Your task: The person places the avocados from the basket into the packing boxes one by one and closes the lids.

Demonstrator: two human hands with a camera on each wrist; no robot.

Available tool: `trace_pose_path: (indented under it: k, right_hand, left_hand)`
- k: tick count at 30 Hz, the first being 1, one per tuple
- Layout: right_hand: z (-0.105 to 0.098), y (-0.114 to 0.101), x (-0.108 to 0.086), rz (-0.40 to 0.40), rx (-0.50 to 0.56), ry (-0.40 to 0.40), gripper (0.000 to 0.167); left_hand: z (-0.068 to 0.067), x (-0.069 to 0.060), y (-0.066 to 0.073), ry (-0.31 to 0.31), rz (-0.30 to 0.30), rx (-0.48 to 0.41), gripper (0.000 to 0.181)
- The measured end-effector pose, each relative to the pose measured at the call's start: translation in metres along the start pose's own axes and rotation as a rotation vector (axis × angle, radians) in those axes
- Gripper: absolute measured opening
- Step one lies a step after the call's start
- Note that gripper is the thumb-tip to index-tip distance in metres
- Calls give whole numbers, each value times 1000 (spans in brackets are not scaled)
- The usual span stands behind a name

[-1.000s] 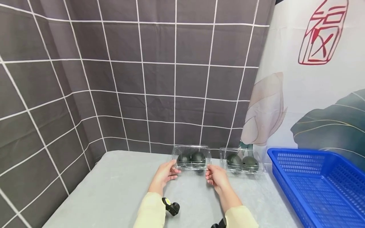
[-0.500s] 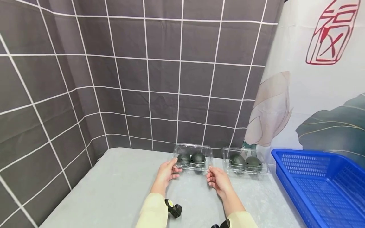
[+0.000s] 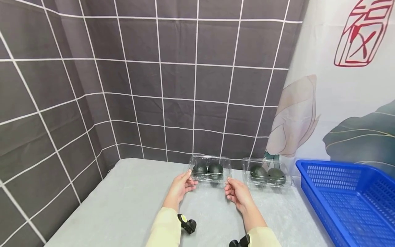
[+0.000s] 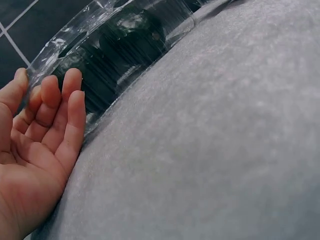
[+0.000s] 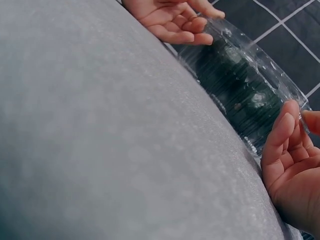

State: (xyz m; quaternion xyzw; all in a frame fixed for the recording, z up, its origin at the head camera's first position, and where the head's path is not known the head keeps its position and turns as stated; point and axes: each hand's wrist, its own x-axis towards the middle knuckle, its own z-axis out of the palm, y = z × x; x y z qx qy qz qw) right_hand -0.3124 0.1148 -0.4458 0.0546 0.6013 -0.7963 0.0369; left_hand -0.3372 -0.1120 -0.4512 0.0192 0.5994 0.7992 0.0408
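Note:
Two dark green avocados (image 3: 215, 168) sit side by side in a clear plastic clamshell box (image 3: 210, 158) at the back of the table. My left hand (image 3: 179, 187) pinches the box's left front corner between thumb and fingertips, its other fingers loosely bent. At the right front corner my right hand (image 3: 239, 193) pinches the rim in the same way. The right wrist view has both hands in it, one at each end of the box (image 5: 265, 70). Glare on the plastic hides whether the lid is fully pressed down.
Just right of the held box stands a second clear clamshell box (image 3: 245, 164) with two more avocados (image 3: 276, 175). A blue perforated basket (image 3: 311, 206) is at the far right. Behind the grey-covered table (image 3: 132, 199) hangs a dark grid-patterned curtain (image 3: 172, 82).
The head view has turned slightly left, so the scene sits a little farther right. Both hands keep their grip on the box, which shows hardly any movement.

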Motion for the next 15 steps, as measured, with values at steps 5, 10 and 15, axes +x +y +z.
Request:
trace_pose_path:
  k: [5, 10, 15]
  right_hand:
    - [0, -1, 1, 17, -59, 19, 26]
    - [-2, -13, -1, 53, -140, 36, 41]
    - [-8, -56, -5, -9, -249, 27, 48]
  left_hand:
    - [2, -1, 2, 25, -3, 4, 31]
    - [6, 1, 7, 50, -23, 50, 41]
    - [-5, 6, 25, 146, -73, 235, 45]
